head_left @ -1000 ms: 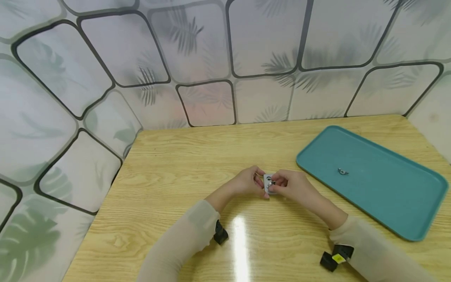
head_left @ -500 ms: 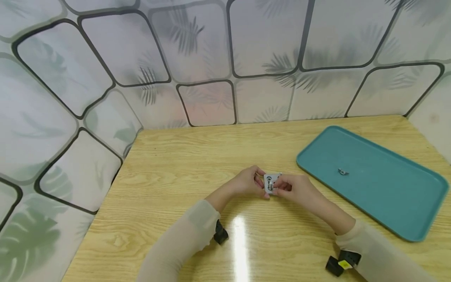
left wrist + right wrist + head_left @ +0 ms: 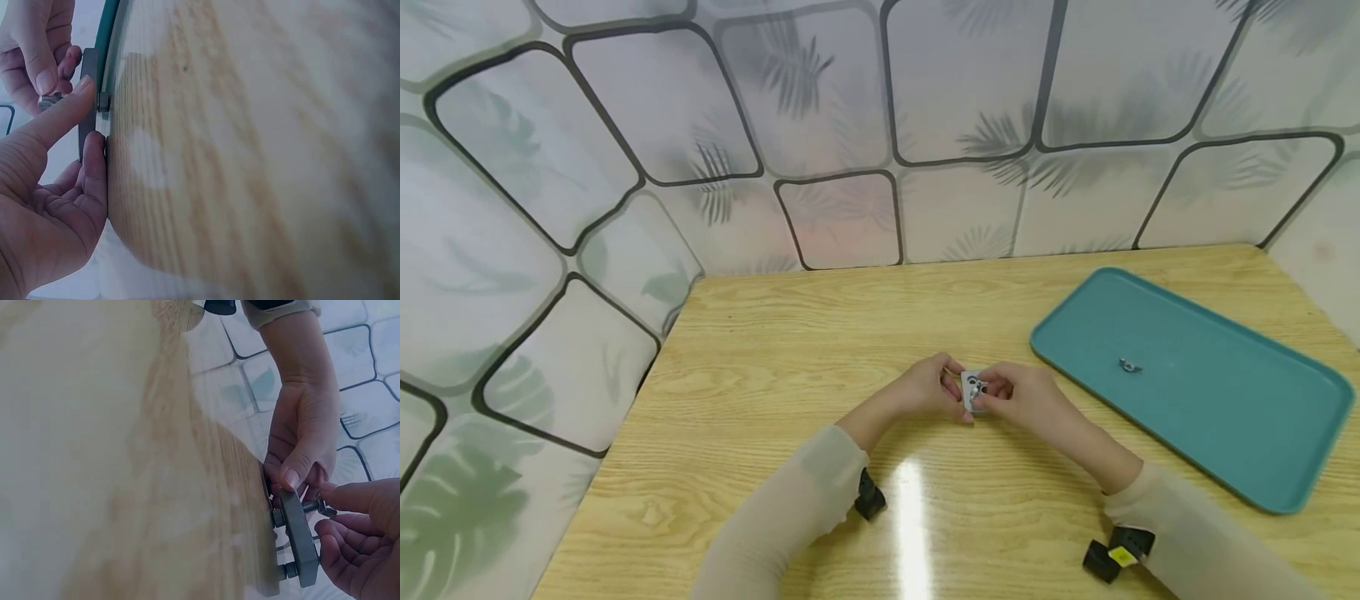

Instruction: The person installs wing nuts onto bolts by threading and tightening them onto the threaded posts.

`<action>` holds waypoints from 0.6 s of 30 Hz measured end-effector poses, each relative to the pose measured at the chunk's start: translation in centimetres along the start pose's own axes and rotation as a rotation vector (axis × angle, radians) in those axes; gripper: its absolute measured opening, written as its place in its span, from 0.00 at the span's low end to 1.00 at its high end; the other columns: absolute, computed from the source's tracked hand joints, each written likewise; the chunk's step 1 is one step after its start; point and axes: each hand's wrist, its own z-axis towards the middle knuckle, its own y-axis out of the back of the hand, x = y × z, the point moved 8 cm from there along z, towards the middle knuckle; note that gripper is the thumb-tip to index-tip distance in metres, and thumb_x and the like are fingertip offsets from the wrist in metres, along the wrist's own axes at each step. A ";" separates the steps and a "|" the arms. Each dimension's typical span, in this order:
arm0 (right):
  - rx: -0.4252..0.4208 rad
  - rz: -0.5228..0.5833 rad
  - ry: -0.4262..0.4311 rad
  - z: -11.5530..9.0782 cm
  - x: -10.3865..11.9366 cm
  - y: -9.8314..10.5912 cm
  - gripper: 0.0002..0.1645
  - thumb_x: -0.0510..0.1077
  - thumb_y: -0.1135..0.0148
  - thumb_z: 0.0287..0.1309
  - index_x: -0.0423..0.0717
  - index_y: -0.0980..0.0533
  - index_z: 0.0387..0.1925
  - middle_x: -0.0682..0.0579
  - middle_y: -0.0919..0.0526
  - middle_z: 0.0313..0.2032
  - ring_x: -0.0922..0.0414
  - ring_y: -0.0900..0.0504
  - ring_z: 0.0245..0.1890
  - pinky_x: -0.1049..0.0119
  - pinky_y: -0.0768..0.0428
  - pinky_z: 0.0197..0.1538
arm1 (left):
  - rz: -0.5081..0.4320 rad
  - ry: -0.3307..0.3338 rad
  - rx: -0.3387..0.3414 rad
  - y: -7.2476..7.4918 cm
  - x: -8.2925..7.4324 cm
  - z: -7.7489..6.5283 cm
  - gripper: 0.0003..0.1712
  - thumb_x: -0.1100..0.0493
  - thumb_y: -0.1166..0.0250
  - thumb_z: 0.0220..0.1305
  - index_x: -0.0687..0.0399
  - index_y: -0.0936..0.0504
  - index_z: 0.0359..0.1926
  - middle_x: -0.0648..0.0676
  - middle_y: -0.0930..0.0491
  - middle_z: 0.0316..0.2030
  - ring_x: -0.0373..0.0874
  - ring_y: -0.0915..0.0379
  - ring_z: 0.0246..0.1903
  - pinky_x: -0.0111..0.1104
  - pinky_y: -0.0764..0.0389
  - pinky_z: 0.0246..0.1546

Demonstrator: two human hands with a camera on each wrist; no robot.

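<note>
A small grey metal plate (image 3: 300,544) with holes in it stands between the two hands over the table. My left hand (image 3: 923,388) grips its left edge between thumb and fingers. A threaded bolt (image 3: 309,505) passes through the plate, its head on the table side; a second bolt head (image 3: 289,570) shows lower in the right wrist view. On the bolt's free end sits a small silver wing nut (image 3: 326,510), partly covered by fingers. My right hand (image 3: 1028,398) pinches this nut with thumb and fingertips. Another wing nut (image 3: 1130,366) lies in the tray.
A blue-green tray (image 3: 1210,400) with a low rim lies to the right on the wood-grain table (image 3: 775,350). Behind and to the left, a patterned wall covering (image 3: 835,92) borders the table.
Half a second ago my right hand drew slightly back to the right, uncovering more of the plate; now it is in again at the nut. My left hand stays put.
</note>
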 end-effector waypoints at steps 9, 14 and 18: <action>0.015 -0.013 -0.015 0.0 0.2 -0.1 0.10 0.41 0.32 0.53 0.39 0.20 0.36 0.53 0.18 0.27 0.61 0.23 0.27 0.68 0.25 0.29 | -0.002 0.002 0.006 0.0 -0.1 0.1 0.39 0.63 0.22 0.42 0.58 0.32 0.56 0.53 0.22 0.35 0.43 0.24 0.34 0.30 0.22 0.35; 0.007 -0.057 0.034 -0.7 0.6 0.2 0.07 0.40 0.31 0.51 0.42 0.20 0.31 0.56 0.20 0.24 0.64 0.26 0.24 0.70 0.27 0.27 | 0.008 0.001 -0.010 0.0 0.0 0.3 0.39 0.64 0.22 0.40 0.58 0.31 0.54 0.53 0.22 0.34 0.43 0.24 0.32 0.29 0.23 0.34; 0.020 -0.059 0.062 -1.3 0.8 0.3 0.05 0.38 0.31 0.52 0.42 0.20 0.31 0.56 0.20 0.24 0.64 0.25 0.24 0.71 0.26 0.27 | 0.021 0.001 -0.015 0.1 0.1 0.3 0.39 0.64 0.21 0.40 0.58 0.31 0.54 0.52 0.21 0.33 0.42 0.24 0.32 0.28 0.23 0.33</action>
